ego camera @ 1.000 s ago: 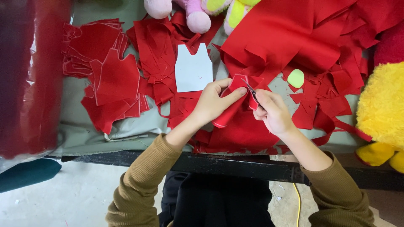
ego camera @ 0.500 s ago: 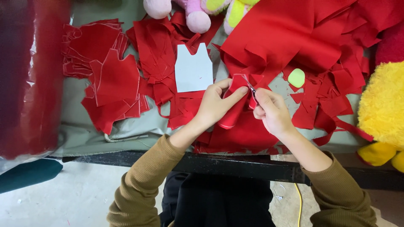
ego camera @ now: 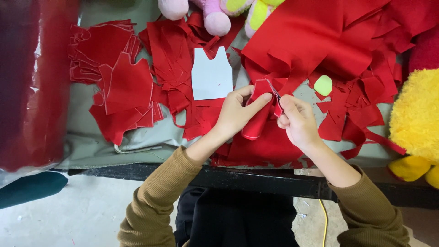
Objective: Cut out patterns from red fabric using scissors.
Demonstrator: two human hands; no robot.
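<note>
Worktop (ego camera: 151, 144), covered in grey-green cloth, carries a wide spread of red felt. Largest item: a big sheet of red felt (ego camera: 315, 41) at upper right, its lower edge ragged with cut tongues. At far left, a roll of red material under clear plastic (ego camera: 27, 82), blurred. A yellow plush toy (ego camera: 416, 114) sits at the right edge; pink and yellow-green plush toys (ego camera: 215, 13) lie along the top.

Mid-size items: a stack of cut red felt vest-shaped pieces (ego camera: 123, 87) left of centre; a pale grey vest-shaped paper pattern (ego camera: 211, 75) lying on loose red scraps, just above the left hand; a small light-green oval of tailor's chalk (ego camera: 323, 85) on the cloth, near the right hand but apart from it.

Hands: left hand (ego camera: 238, 112) is closed around a folded strip of red felt (ego camera: 257, 114), thumb laid across it, holding it upright-tilted over the scraps. Right hand (ego camera: 297, 121) is closed on small scissors (ego camera: 274, 93); only the dark blades show, tips at the strip's upper edge.

Change against the pictures half a second and one second back: very little. The strip stands in the same place between both hands; the blades sit slightly further into the upper edge. Judgement: trimming of this strip is under way, not complete.
</note>
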